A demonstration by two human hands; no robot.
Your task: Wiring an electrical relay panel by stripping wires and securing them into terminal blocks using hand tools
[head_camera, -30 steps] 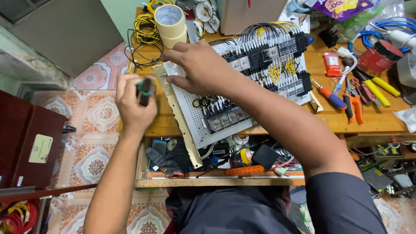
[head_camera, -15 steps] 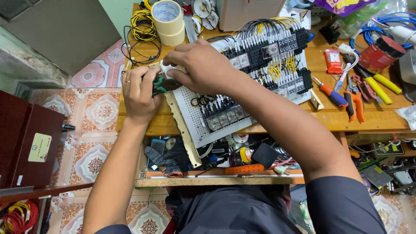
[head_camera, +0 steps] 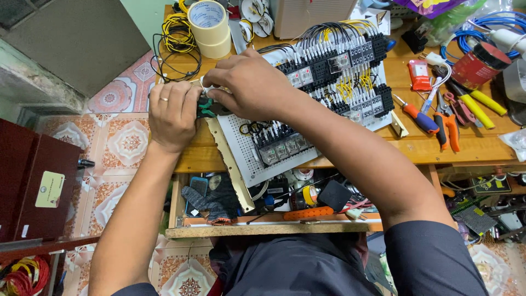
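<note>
My left hand is closed around a small green-handled hand tool at the left edge of a white perforated panel. My right hand lies just beside it, fingers pinched on something small and pale at the panel's upper left corner; what it pinches is mostly hidden. The panel rests on a wooden bench and carries rows of black terminal blocks and relays wired in black and yellow.
Rolls of masking tape and a coil of yellow and black wire lie at the back left. Screwdrivers and pliers and a red can sit on the right. An open drawer of tools is below.
My left hand has come up from the bench's left edge with the green tool and met my right hand at the panel's corner. The right hand has curled its fingers there.
</note>
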